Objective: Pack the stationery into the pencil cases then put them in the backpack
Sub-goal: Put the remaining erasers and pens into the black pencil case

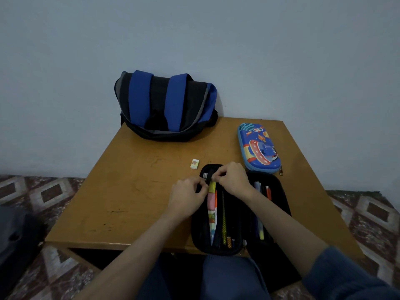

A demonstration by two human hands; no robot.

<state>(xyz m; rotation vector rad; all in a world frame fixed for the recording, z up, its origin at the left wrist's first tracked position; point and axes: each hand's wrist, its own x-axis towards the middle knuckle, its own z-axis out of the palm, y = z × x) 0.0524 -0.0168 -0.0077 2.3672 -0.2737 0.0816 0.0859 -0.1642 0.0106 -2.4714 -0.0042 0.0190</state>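
Observation:
A black pencil case (279,192) lies open like a book at the table's near edge, with pens and pencils held in both halves. My left hand (186,194) and my right hand (232,178) meet at the far end of its left half, fingers pinched on a dark strap or flap there above a yellow item (211,187). A small white eraser (195,164) lies loose on the table just beyond the case. A blue pencil case (258,148) with a space print lies zipped shut at the right. The blue and black backpack (165,107) leans against the wall at the back.
The wooden table (134,191) is small, with bare wood on its left half. A dark object (15,239) sits on the patterned floor at the left. My knees are under the table's near edge.

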